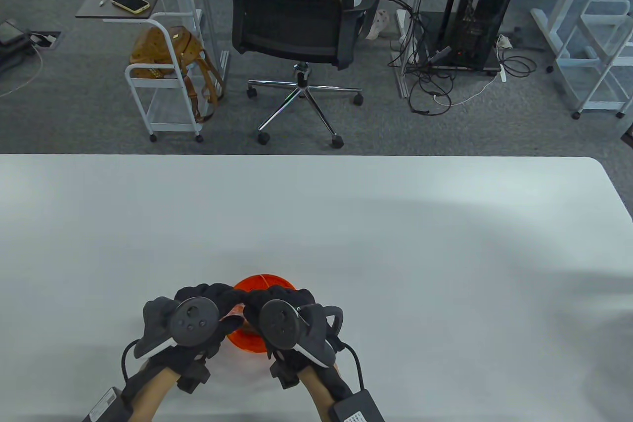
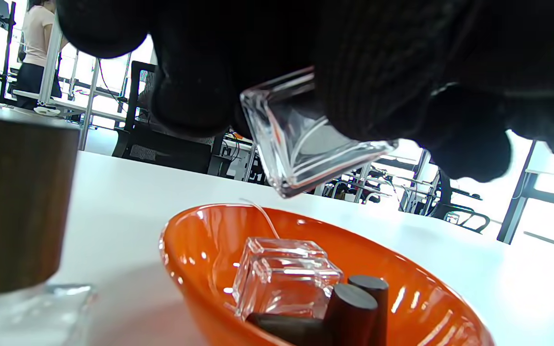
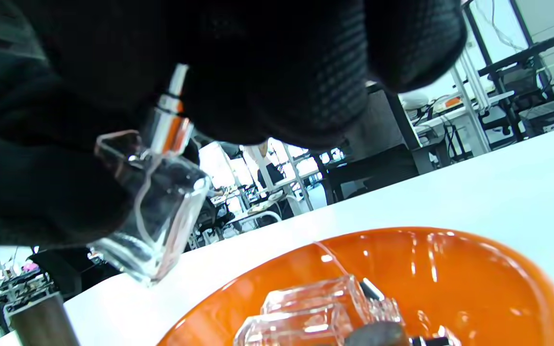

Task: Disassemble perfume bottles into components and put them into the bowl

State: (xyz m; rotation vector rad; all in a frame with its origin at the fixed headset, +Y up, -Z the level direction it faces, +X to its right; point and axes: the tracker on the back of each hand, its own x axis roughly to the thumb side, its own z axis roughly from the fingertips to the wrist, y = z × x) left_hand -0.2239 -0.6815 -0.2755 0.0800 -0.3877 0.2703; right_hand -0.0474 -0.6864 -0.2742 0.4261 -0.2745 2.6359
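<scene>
A clear square glass perfume bottle [image 2: 301,144] hangs tilted above the orange bowl [image 1: 262,283]. My left hand [image 1: 217,296] grips its glass body. My right hand [image 1: 269,299] is curled round the silver spray pump [image 3: 169,127] at the bottle's neck [image 3: 154,211]. Inside the bowl [image 2: 416,298] lie a clear glass bottle body [image 2: 282,274] and dark round caps [image 2: 356,305]. In the table view both hands hide the held bottle.
Another perfume bottle with a brown wooden cap [image 2: 17,202] stands on the white table [image 1: 346,224], just left of the bowl and close to my left wrist. The bowl sits near the table's front edge, beneath both hands.
</scene>
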